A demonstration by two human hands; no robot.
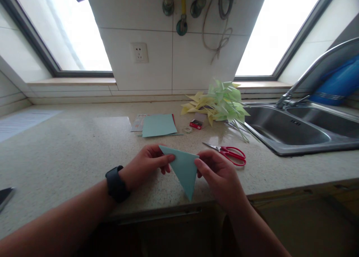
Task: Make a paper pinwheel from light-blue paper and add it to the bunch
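A light blue sheet of paper [185,171], folded into a triangle, is held between both hands above the counter's front edge, one point hanging down. My left hand [153,160] pinches its upper left corner, thumb on top. At the upper right corner, my right hand [217,173] grips it between thumb and fingers. Just beyond the right hand lie scissors [231,154] with red handles, blades pointing left. Farther back, a stack of light blue paper [159,125] rests beside a small roll of tape [188,130] and a small red box [196,124].
Yellow and green paper pinwheels [221,102] lie in a pile near the wall. To the right is a double steel sink [280,148] with a faucet [305,72]. A dark flat device [6,197] sits at the counter's left edge, and printed paper [25,122] lies behind it.
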